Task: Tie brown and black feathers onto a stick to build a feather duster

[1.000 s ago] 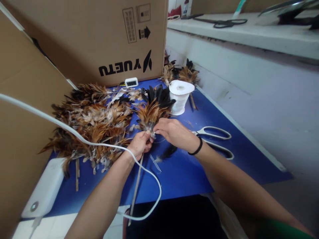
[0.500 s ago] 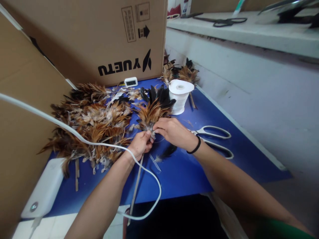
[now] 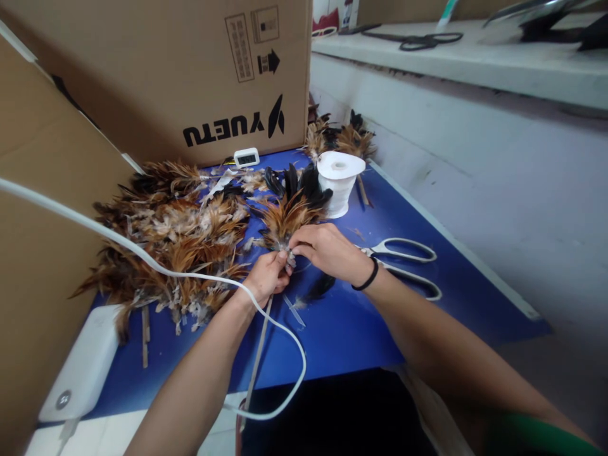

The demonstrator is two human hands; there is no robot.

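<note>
My left hand (image 3: pixel 268 276) is closed round the base of a bunch of brown and black feathers (image 3: pixel 287 214). A thin stick (image 3: pixel 259 354) runs down from beneath that hand past the table edge. My right hand (image 3: pixel 327 251) is closed in a pinch at the pale quill ends of the bunch, its fingertips close to my left thumb. What lies between the right fingertips is too small to make out. Just behind the right hand stands a white spool (image 3: pixel 339 190). White-handled scissors (image 3: pixel 406 259) lie right of my wrist, blades partly hidden. A loose dark feather (image 3: pixel 319 288) lies below the hand.
A large feather pile (image 3: pixel 175 234) covers the table's left side. A white cable (image 3: pixel 209 276) loops across my left forearm. Cardboard boxes (image 3: pixel 156 76) wall the back and left. A white power bank (image 3: pixel 82 361) and a small digital clock (image 3: pixel 246 158) are on the blue table (image 3: pixel 351 335).
The view has shifted slightly. Both hands stay at the base of the feather bunch, with only a very small movement of the right fingers.
</note>
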